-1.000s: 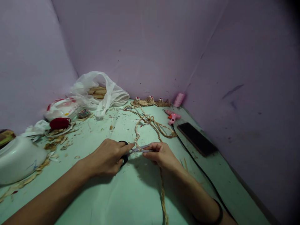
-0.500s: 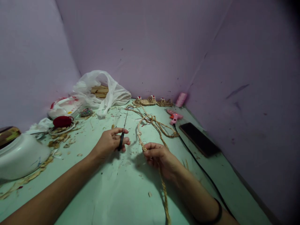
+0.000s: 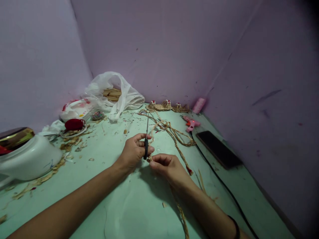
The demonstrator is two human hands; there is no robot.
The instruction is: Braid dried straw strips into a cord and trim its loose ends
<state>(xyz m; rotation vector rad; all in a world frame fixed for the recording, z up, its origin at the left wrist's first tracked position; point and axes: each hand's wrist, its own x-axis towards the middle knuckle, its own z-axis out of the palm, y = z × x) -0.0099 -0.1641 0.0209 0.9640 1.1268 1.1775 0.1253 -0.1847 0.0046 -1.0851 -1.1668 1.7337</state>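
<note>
Head view: left hand (image 3: 136, 151) curled around black-handled scissors (image 3: 146, 148), blades pointing away toward the back wall (image 3: 124, 39). Right hand (image 3: 171, 167) with thumb and fingertips pinching a straw-coloured braided cord (image 3: 157, 124), just beside the scissor handles. Cannot tell about any contact between left fingertips and cord. From that pinch, away across the green counter (image 3: 134, 202) into a loose tangle. Nearby, beside the right hand, a red-tipped braid (image 3: 183, 160); beneath the right forearm, a loose length of braid (image 3: 182, 214) reaching the bottom of the view. Farther right, a pink glue gun (image 3: 192, 123) and a dark phone (image 3: 219, 149). Along the back wall, woven pieces (image 3: 160, 107) with red-and-white trimmings, next to a blurred pink roll (image 3: 199, 105). Toward the left, a white plastic bag (image 3: 131, 99) around dry stalks (image 3: 112, 94), a dark red bundle (image 3: 74, 124), a white vessel (image 3: 32, 161) and scattered dry scraps (image 3: 68, 146).
</note>
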